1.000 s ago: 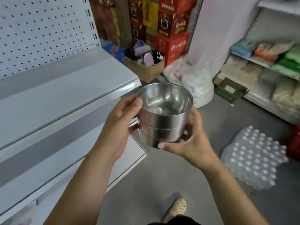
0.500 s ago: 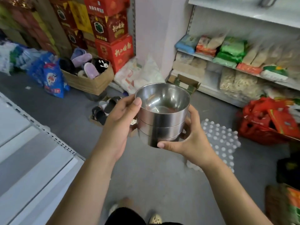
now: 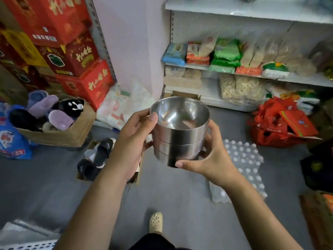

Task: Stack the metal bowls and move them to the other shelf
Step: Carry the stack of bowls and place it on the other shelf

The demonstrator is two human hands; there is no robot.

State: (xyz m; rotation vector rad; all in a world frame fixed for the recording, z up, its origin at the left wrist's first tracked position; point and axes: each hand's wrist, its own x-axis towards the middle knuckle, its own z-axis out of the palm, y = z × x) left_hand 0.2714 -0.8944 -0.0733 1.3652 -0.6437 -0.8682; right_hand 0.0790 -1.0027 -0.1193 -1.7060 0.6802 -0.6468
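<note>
The stack of metal bowls (image 3: pixel 180 134) is held in the air at the middle of the view, above the grey floor (image 3: pixel 45 177), upright and open side up. Three nested bowls can be counted by their rims on the outer wall. The left hand (image 3: pixel 132 141) grips the stack from the left, thumb curled over the rim of the top bowl and fingers wrapped round the far side. The right hand (image 3: pixel 213 160) cups the stack low on the right, its thumb pressed against the bottom bowl and the fingers curved behind.

Beyond the bowls stands a white shelf (image 3: pixel 252 10) against the wall, its boards filled with packets (image 3: pixel 227 51) in green, orange and blue. On the floor just beyond the right hand lies a wrapped pack of white-capped bottles (image 3: pixel 245 159), and further right a heap of red bags (image 3: pixel 277 127). To the left a cardboard box (image 3: pixel 59 137) holds purple and black slippers, with red cartons (image 3: pixel 79 51) stacked behind it. A foot in a pale clog (image 3: pixel 155 221) shows at the bottom.
</note>
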